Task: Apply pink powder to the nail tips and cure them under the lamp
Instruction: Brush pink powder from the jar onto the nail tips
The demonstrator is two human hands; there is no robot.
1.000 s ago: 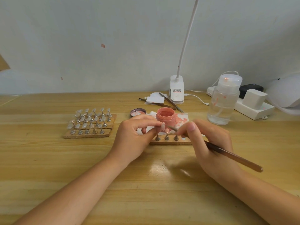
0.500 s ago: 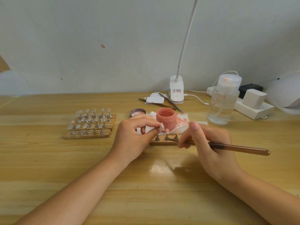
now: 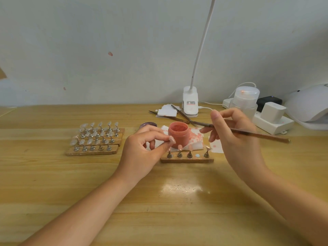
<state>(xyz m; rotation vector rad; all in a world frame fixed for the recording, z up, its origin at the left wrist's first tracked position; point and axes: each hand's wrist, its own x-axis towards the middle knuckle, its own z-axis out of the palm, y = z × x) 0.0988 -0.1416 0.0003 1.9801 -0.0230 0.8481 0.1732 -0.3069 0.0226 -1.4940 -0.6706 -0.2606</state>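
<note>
Right hand has lifted, brush now near-level, tip pointing left at the powder jar, just beside it. Left hand grip pinches a nail tip against jar's near-left side.

The nail lamp is cut off by the right edge; the left hand hides most of the purple lid; the right hand covers the lower part of the clear pump bottle; the brush tip is blurred; both forearms run off the bottom edge.
</note>
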